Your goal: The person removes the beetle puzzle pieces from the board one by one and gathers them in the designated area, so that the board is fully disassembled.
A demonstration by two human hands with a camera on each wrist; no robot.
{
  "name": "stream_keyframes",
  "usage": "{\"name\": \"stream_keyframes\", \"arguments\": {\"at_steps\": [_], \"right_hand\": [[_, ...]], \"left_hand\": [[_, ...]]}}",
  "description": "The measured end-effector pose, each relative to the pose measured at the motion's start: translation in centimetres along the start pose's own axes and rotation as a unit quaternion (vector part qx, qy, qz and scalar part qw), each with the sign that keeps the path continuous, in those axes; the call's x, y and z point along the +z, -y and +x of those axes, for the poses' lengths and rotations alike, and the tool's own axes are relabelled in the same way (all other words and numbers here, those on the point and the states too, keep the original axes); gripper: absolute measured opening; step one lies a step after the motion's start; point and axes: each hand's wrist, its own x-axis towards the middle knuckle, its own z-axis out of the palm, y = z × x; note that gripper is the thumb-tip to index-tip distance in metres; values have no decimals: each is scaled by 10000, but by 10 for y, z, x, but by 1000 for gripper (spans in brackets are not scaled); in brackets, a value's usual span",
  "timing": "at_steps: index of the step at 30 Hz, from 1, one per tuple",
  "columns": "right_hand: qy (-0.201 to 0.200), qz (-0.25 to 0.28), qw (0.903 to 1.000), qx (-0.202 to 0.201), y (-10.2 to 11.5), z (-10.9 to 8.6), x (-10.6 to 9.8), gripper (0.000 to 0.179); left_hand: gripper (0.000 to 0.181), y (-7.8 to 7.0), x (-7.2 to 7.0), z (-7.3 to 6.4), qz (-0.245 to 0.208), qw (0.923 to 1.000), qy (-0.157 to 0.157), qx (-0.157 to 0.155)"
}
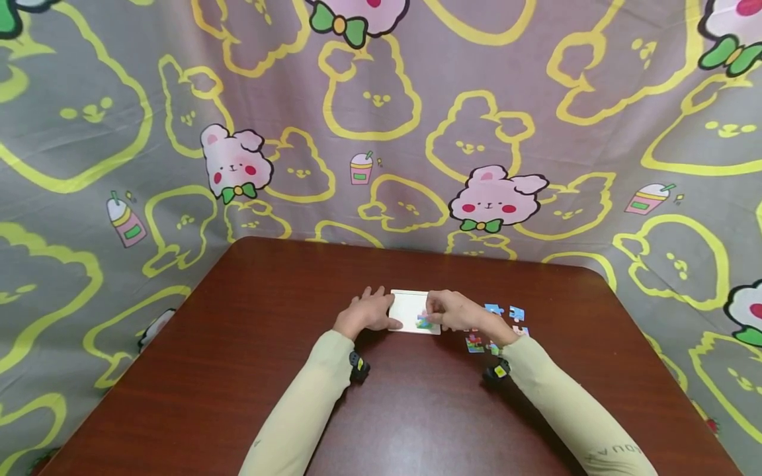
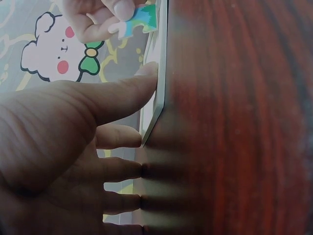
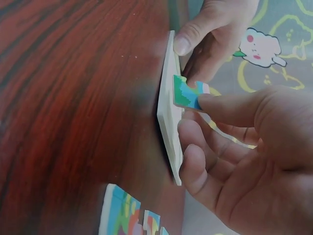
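Observation:
A white puzzle tray point(image 1: 407, 305) lies on the table, its bare inside showing in the head view. At its left side is my left hand point(image 1: 370, 311), fingers spread and fairly straight. In the left wrist view the thumb point(image 2: 139, 85) rests on the tray's rim, with the other fingertips down at the tabletop. My right hand point(image 1: 455, 309) pinches a jigsaw piece point(image 3: 186, 95) between thumb and fingers over the right part of the tray. That piece is green and blue with a pink bit at one end, and it stands tilted against the tray in the right wrist view.
Several loose jigsaw pieces lie right of the tray, among them a blue one point(image 1: 493, 309), another blue one point(image 1: 516, 313) and a red and green one point(image 1: 474, 344). The right forearm passes above some of them. Behind the brown table point(image 1: 286, 291) hangs a patterned curtain point(image 1: 381, 86).

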Motion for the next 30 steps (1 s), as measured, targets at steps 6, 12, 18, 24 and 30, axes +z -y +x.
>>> {"name": "stream_keyframes", "arguments": {"at_steps": [6,12,18,24,30], "right_hand": [[-38,155,9998,-93,-1,-8,-7,14],[51,405,9991,-116,-6,-20,-16,13],[108,632,9979,-86,-16,-33,-25,12],[33,733,9973,-21,-27,-46,-36,11],[13,751,9972,9,-36,-60,-46,12]], "left_hand": [[77,0,0,-1,-15,10000,38,-16],[78,0,-1,-1,-66,9999,98,-20],[78,0,0,0,-97,9998,151,-15],[77,0,0,0,-82,9999,125,25],[78,-1,0,-1,-128,9999,93,36]]}}
